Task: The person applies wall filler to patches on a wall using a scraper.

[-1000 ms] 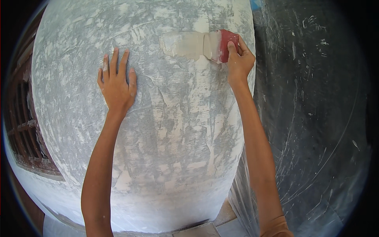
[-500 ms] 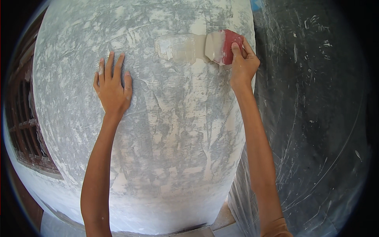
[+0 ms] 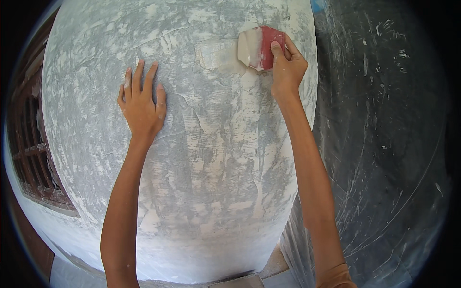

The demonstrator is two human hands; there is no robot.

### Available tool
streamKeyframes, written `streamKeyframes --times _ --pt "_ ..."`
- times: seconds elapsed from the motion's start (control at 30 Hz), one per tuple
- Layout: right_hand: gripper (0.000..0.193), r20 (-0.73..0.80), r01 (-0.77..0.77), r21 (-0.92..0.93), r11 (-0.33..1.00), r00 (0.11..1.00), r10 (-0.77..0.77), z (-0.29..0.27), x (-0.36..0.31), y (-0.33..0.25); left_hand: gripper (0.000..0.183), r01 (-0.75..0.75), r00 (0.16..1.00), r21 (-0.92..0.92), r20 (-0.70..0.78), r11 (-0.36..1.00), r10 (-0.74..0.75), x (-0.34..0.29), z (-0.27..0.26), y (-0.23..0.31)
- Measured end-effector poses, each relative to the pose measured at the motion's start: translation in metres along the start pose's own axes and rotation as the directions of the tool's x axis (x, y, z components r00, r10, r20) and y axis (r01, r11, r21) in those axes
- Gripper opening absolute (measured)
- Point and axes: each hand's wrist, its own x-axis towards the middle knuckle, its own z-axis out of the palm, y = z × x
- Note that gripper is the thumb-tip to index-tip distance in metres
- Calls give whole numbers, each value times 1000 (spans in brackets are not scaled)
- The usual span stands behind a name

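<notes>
My right hand (image 3: 289, 68) pinches a flat red scraper (image 3: 272, 47) by its right side, thumb on the near face. Pale putty (image 3: 250, 45) coats the scraper's left half. The tool is up at the wall (image 3: 216, 158), right of a damp cream patch of putty (image 3: 216, 54); whether its edge touches the wall I cannot tell. My left hand (image 3: 143, 106) lies on the wall to the left, palm down, fingers spread and holding nothing. Grey and white smears of dried putty cover the wall.
Dark plastic sheeting (image 3: 379, 144) splashed with white hangs right of the wall's edge. A brown wooden window frame (image 3: 36, 153) with bars stands at the left. Pale floor tiles (image 3: 283, 278) show at the bottom.
The scraper has moved left and slightly up in my right hand, over the right part of the wet putty strip. My left hand stays spread on the wall.
</notes>
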Motion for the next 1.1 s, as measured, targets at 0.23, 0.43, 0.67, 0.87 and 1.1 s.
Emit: streamKeyframes --times 0.23,0.43,0.67,0.87,1.1 --pt "40 154 6 -129 992 988 14 39 -20 8 46 -14 1000 -43 23 999 15 -1 2 -4" --pt "40 -120 15 -66 998 993 -23 -26 12 3 46 -5 1000 -29 1 1000 5 -1 2 -2" --pt "42 137 43 -85 995 990 -31 23 -10 11 46 -17 1000 -61 8 998 17 -1 2 0" --pt "39 -122 4 -63 998 992 -12 -40 24 3 46 -7 1000 -16 4 1000 7 -2 1 0" --pt "40 123 31 -58 998 992 -24 -10 -5 11 46 -10 1000 -56 -6 998 10 0 2 -2"
